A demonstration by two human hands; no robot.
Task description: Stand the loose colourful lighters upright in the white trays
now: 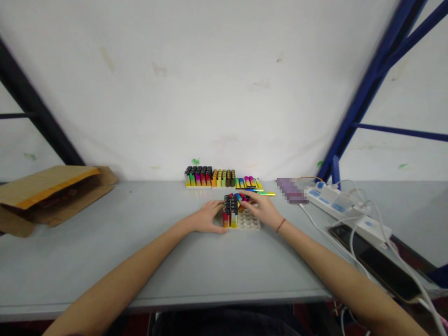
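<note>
A white tray [250, 221] with round-edged slots lies in front of me on the table. Upright lighters [230, 217] with black tops, some red and some pale yellow, fill its left part; the slots at its right show bare. My left hand [206, 217] is closed around the tray's left end, thumb at the front and fingers behind. Over the tray's back right, my right hand [262, 208] pinches a colourful lighter [240, 198], partly hidden by the fingers. Shiny multicoloured wrappers or sleeves [249, 182] lie just behind.
Along the wall stand a tray of black-topped lighters [199, 177] and a block of yellow to brown lighters [224, 178]. A brown paper bag [56, 191] lies at left. On the right are a power strip [350, 214], white cables and a dark phone [378, 263].
</note>
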